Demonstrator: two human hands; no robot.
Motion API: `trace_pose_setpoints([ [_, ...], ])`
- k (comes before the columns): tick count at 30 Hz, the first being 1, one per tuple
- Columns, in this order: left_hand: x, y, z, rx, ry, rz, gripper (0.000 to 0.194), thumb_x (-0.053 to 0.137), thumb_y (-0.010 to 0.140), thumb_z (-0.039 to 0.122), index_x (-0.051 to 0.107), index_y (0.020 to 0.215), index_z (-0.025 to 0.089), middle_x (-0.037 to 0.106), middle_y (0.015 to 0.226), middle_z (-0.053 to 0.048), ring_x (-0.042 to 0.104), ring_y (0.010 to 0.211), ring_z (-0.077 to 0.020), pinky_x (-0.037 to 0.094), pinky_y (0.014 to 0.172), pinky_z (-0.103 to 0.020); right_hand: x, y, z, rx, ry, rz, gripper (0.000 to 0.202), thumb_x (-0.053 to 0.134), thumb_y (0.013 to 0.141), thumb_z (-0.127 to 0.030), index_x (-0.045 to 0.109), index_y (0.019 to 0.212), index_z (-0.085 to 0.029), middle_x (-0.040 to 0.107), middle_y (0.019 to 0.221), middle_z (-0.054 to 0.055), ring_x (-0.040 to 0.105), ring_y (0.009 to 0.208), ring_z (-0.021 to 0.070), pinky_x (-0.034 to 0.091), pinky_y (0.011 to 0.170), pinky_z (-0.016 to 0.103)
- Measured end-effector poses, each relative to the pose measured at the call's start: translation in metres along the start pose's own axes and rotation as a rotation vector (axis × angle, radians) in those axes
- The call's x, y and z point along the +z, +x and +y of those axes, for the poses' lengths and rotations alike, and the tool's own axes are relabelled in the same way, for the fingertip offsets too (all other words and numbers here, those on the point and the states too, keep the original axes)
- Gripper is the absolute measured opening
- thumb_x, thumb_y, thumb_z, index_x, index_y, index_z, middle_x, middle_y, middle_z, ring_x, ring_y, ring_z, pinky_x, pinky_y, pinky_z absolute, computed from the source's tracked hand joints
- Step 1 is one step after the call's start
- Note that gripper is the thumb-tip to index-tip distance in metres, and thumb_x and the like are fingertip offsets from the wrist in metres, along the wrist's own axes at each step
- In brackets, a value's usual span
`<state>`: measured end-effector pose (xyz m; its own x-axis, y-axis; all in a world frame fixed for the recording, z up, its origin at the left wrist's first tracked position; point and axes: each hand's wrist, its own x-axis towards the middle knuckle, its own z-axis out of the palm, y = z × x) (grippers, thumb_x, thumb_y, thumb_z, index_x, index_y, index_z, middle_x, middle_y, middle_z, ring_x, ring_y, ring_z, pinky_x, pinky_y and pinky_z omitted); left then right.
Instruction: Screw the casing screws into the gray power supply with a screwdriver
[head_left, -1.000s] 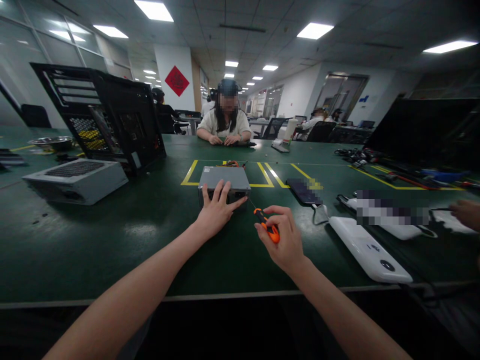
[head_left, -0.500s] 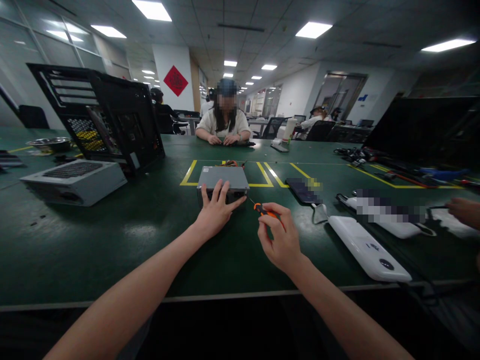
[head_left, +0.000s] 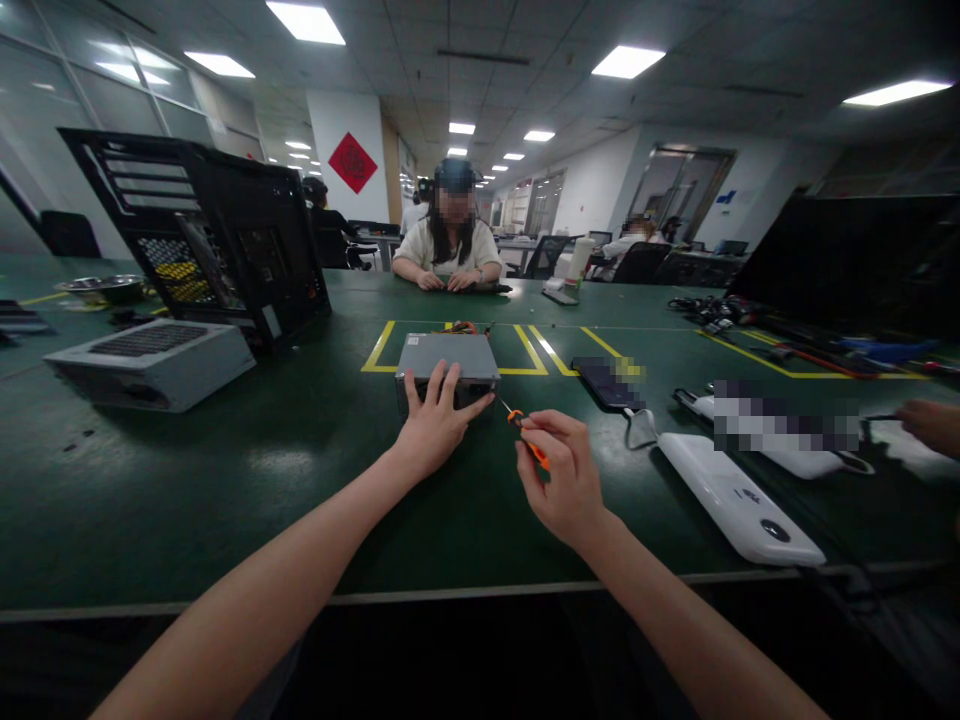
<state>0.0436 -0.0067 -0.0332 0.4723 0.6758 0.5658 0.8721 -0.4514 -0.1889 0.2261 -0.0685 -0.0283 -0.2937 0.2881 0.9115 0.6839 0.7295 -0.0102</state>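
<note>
A grey metal computer power supply [head_left: 448, 350] sits on the green table in front of me, its dark side facing me and bundled wires behind it. Across its top edge and front lie the spread fingers of my left hand [head_left: 433, 425], the thumb reaching its right front corner. My right hand [head_left: 559, 480] is closed on an orange and black screwdriver [head_left: 537, 452]. The screwdriver's thin shaft slants up and left toward that corner; whether the tip touches it I cannot tell.
A second power supply [head_left: 154, 362] and a black computer case [head_left: 217, 235] stand at left, near a metal bowl [head_left: 105, 288]. To the right are a dark phone [head_left: 606, 385] and a white power bank [head_left: 739, 500]. A person [head_left: 448, 235] sits opposite; another person's hand [head_left: 930, 425] shows far right.
My right hand's fingers have shifted on the screwdriver, and its handle has turned to a steeper slant. My left hand and the power supply stay where they were.
</note>
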Motion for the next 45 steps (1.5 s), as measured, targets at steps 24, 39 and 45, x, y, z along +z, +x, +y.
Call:
trace_pose_setpoints([
  [24,-0.0008,0.0,-0.0002,-0.001,0.008,0.0,0.058,0.058,0.08,0.025,0.037,0.132,0.042,0.026,0.143,-0.013,0.018,0.134,-0.0367,0.007,0.099,-0.069,-0.001,0.0033,0.0005,-0.022,-0.014,-0.057,0.029,0.051,0.078,-0.005,0.049,0.102,-0.021,0.055,0.102,0.009,0.053,0.101,0.0226,0.051,0.082,0.042],
  [39,0.0008,0.0,0.0011,-0.014,0.028,0.016,0.055,0.056,0.082,0.025,0.039,0.131,0.042,0.028,0.142,-0.011,0.02,0.133,-0.0355,0.007,0.1,-0.069,0.0002,0.0011,0.002,0.03,0.045,-0.035,0.036,0.053,0.078,-0.006,0.043,0.11,-0.021,0.05,0.111,0.012,0.053,0.106,0.0222,0.052,0.083,0.042],
  [45,0.0021,0.0,0.0009,-0.013,0.025,0.019,0.056,0.057,0.081,0.026,0.038,0.132,0.042,0.027,0.141,-0.012,0.021,0.132,-0.036,0.008,0.099,-0.069,0.0003,0.0014,0.001,0.039,0.048,-0.023,0.038,0.052,0.078,-0.005,0.041,0.111,-0.02,0.046,0.116,0.014,0.05,0.11,0.0229,0.053,0.083,0.042],
])
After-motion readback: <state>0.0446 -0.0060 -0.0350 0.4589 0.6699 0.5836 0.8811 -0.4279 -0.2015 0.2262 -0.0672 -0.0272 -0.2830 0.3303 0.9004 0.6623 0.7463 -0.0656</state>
